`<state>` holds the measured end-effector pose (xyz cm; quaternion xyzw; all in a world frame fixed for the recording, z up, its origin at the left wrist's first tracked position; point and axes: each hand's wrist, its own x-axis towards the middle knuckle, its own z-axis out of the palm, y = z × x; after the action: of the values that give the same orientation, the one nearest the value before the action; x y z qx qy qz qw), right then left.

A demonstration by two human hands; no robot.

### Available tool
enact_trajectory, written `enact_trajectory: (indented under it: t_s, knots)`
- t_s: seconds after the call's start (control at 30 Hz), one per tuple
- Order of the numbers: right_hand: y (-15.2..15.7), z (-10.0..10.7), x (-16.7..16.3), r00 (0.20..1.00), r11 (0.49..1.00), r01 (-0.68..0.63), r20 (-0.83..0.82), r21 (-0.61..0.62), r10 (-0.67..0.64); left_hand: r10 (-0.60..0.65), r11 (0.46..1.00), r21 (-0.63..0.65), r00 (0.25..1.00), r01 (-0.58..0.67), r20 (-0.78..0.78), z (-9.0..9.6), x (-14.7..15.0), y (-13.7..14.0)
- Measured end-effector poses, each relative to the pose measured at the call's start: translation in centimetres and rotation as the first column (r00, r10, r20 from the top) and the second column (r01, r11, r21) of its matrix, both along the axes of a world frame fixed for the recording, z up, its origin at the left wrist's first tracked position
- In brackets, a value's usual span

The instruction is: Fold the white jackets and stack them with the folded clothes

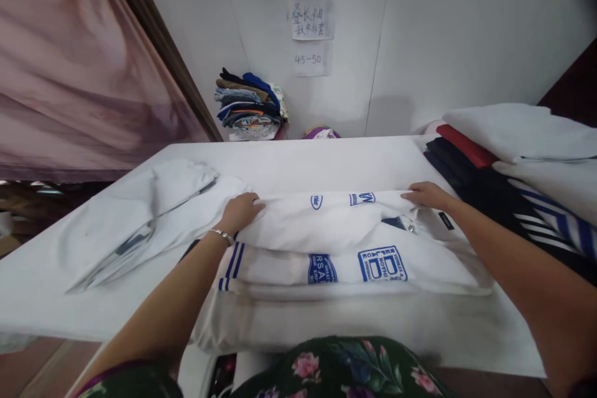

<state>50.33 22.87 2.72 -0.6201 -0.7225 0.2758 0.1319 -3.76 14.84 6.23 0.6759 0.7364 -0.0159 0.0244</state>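
Observation:
A white garment (pixel 317 227) with blue printed badges and blue stripes near one end lies partly folded in front of me. My left hand (pixel 240 214) pinches the far left corner of its upper layer. At the far right corner, my right hand (pixel 426 194) grips the edge between thumb and fingers. A dark label (pixel 445 221) and a small shiny fastener (pixel 410 228) show near the collar on the right. The near part of the garment hangs close to my body.
White folded garments (pixel 140 217) lie on the left of the white table (pixel 298 165). A tall pile of clothes (pixel 517 199) stands at the right. Behind the table are a stack of folded clothes (pixel 252 106) and a wall with handwritten papers (pixel 311 22). A pink curtain (pixel 84 62) hangs at left.

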Motion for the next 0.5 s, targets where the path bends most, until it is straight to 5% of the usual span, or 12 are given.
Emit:
enact_trajectory:
  t_s: [0.13, 0.23, 0.37, 0.43, 0.5]
  knots:
    - [1.0, -1.2, -0.7, 0.960, 0.993, -0.001, 0.277, 0.118, -0.032, -0.030, 0.998, -0.052, 0.996, 0.026, -0.088, -1.2, 0.3, 0.9]
    - [1.0, -1.6, -0.7, 0.918, 0.973, 0.010, 0.383, 0.229, -0.100, -0.036, 0.997, 0.066, 0.996, 0.041, -0.080, -0.9, 1.1, 0.3]
    - [-0.1, -1.8, -1.6, 0.950, 0.857, -0.164, 0.313, 0.488, 0.004, -0.229, 0.937, 0.258, 0.972, 0.234, -0.048, -1.2, 3.5, -2.5]
    - [-1.0, -2.5, -2.7, 0.951, 0.839, -0.250, 0.286, 0.482, 0.119, -0.302, 0.922, 0.236, 0.952, 0.307, -0.058, -2.6, 4.6, -3.9]
    - [-2.0, -3.9, -3.9, 0.935, 0.888, -0.280, 0.311, 0.366, 0.167, -0.317, 0.926, 0.190, 0.946, 0.325, -0.073, -4.3, 5.4, -4.9]
